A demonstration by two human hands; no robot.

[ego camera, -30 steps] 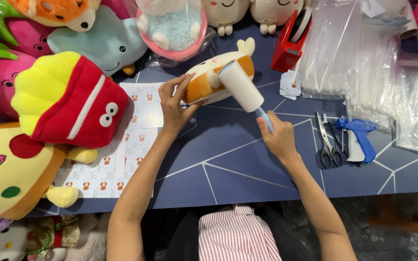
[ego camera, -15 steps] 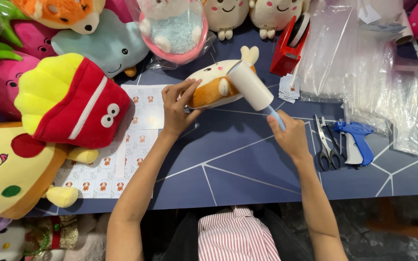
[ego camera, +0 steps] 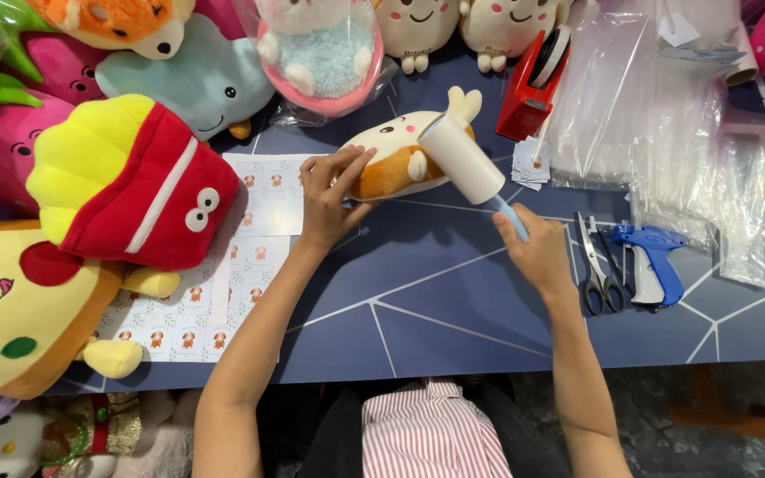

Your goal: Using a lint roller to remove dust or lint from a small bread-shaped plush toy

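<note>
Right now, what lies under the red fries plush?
A sticker sheet on the blue table runs beneath the red fries plush. The part of the sheet it covers cannot be seen.

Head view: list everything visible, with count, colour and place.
small plush: 1, cream and orange, table centre
lint roller: 1, white, blue handle, on the plush
fries plush: 1, red and yellow, left
sticker sheets: several, white, left of centre
tape dispenser: 1, red, top centre
scissors: 1, silver and black, right
tagging gun: 1, blue, right
plastic bags: many, clear, top right
left hand: holds plush
right hand: grips roller handle
</note>
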